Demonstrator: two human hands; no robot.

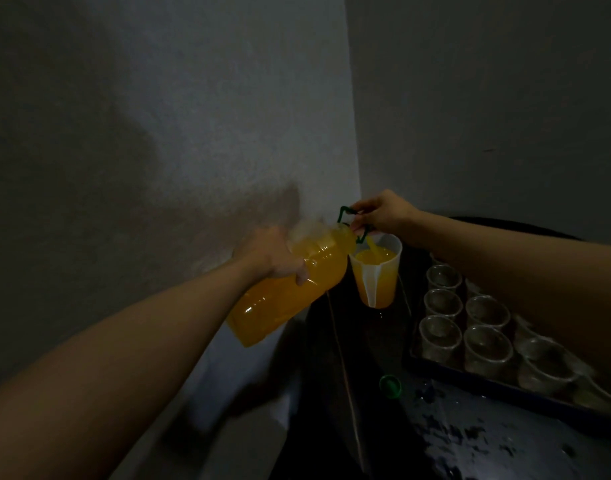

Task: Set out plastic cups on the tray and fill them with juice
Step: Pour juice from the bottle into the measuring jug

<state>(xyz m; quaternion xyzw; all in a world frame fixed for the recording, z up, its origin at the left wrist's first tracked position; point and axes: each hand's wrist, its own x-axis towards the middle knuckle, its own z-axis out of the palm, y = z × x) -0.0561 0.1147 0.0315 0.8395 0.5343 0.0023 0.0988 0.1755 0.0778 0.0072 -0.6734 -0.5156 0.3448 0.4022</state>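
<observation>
My left hand (280, 256) grips the middle of a large clear bottle of orange juice (286, 289), tilted with its mouth to the right. My right hand (380, 213) holds the bottle's green carry handle (347, 216) at the neck. Juice streams into a translucent jug (375, 271) standing on the dark table; the jug is mostly full. Several clear plastic cups (442, 334), with no juice in those that show, stand in rows on a dark tray (505, 391) at the right. My right forearm covers part of them.
A green bottle cap (390, 386) lies on the dark table (470, 445) in front of the tray. Wet patches glint on the table's near surface. Grey walls meet in a corner right behind the jug. The scene is dim.
</observation>
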